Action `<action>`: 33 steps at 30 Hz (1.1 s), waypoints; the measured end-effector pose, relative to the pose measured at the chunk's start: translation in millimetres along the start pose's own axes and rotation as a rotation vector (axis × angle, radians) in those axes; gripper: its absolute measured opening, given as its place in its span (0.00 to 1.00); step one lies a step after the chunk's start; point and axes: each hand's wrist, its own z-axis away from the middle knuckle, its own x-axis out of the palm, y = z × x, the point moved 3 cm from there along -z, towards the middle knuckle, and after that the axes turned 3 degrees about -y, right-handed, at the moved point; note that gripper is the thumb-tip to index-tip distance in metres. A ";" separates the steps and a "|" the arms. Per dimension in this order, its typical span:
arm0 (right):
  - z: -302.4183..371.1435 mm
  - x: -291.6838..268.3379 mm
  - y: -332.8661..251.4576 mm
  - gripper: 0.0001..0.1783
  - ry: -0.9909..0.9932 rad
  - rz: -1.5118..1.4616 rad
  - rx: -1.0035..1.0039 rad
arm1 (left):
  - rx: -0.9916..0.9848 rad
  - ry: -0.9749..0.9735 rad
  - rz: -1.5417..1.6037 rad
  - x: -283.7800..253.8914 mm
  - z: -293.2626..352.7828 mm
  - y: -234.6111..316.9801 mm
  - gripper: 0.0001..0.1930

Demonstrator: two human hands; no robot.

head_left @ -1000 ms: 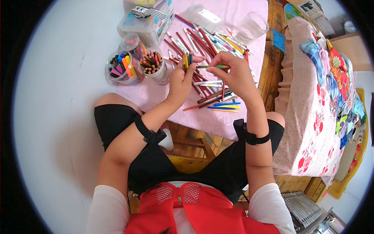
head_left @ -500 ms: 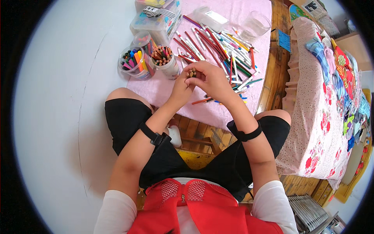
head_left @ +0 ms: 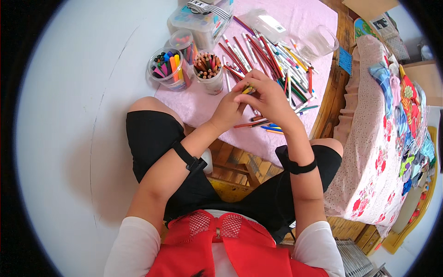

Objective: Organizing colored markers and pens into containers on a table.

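Note:
My left hand (head_left: 229,110) and my right hand (head_left: 266,96) meet over the near part of the pink cloth. Between them they grip a small bundle of colored pencils (head_left: 249,89); only the ends show, yellowish and dark, and my fingers hide the rest. Left of my hands stands a white cup (head_left: 211,86) packed with upright colored pencils, tips up. Beyond and beneath my hands, loose colored pencils and white-barreled pens (head_left: 277,62) lie in a wide heap, many pointing different ways.
A clear tub of markers (head_left: 168,76) and a smaller clear tub (head_left: 182,40) stand left of the cup. Behind are a lidded plastic case (head_left: 200,23), a clear tray (head_left: 265,25) and an overturned clear container (head_left: 319,42). A wall (head_left: 60,115) borders the left, a flowered bed (head_left: 360,152) the right.
My hands have shifted slightly right, away from the cup, with the pencil bundle still between them. The bundle's ends now show more yellow. The whole view has moved a little.

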 end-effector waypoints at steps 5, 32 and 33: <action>-1.7 -13.6 -21.8 0.12 0.117 -0.083 -0.097 | 0.099 -0.027 -0.034 -15.0 -14.0 42.5 0.22; -50.1 24.0 -27.7 0.12 0.363 0.073 0.056 | 0.463 0.590 0.243 -123.5 -36.9 75.2 0.21; -48.7 25.1 -27.1 0.11 0.354 0.092 0.027 | 0.461 0.587 0.242 -123.3 -37.0 74.5 0.21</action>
